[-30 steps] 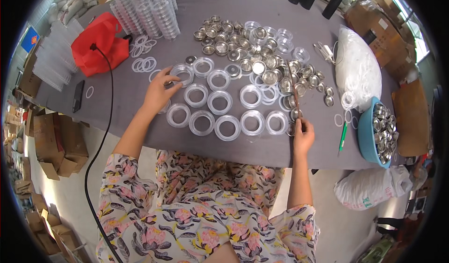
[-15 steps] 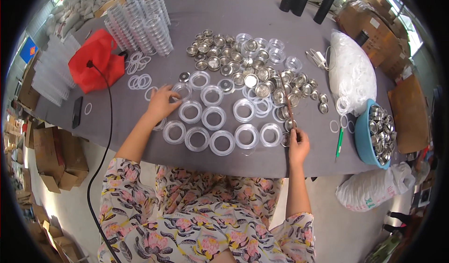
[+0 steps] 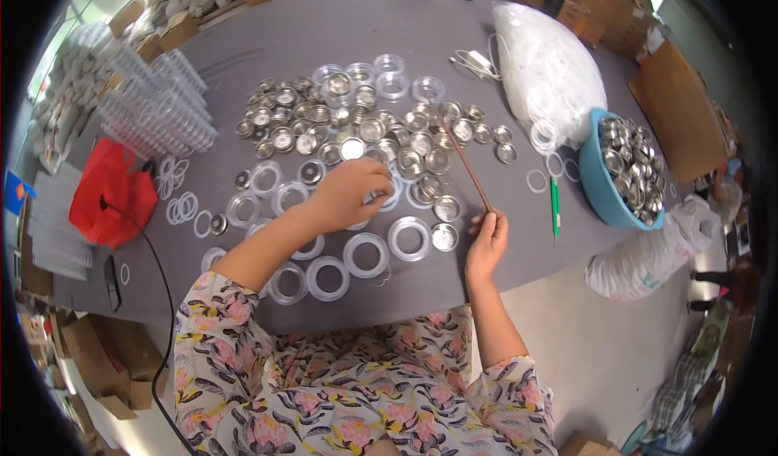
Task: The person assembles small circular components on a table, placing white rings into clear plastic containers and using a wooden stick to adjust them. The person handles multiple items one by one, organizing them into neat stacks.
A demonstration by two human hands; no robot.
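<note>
My right hand (image 3: 488, 244) grips a thin reddish-brown stick (image 3: 466, 160) by its near end. The stick slants away over the right part of a heap of small silver metal cups (image 3: 373, 128). My left hand (image 3: 352, 192) hovers over the middle of the table with its fingers curled in. Whether it pinches anything is hidden. Beneath and around it lie clear plastic rings (image 3: 366, 255) in loose rows. A dark round disc sits inside one ring (image 3: 310, 172). Just left of my right hand lies a silver cup (image 3: 445, 237).
A blue basin (image 3: 596, 168) full of metal cups stands at the right, beside a bulging clear bag (image 3: 547, 67) of white rings. A green pen (image 3: 555, 206) lies before them. At the left are stacked clear cases (image 3: 154, 107), a red cloth (image 3: 113, 192) and a black cable (image 3: 158, 278).
My left hand has moved right, from the left-hand rings to near the metal cups. My right hand still holds the stick. The whole view has turned to the right.
</note>
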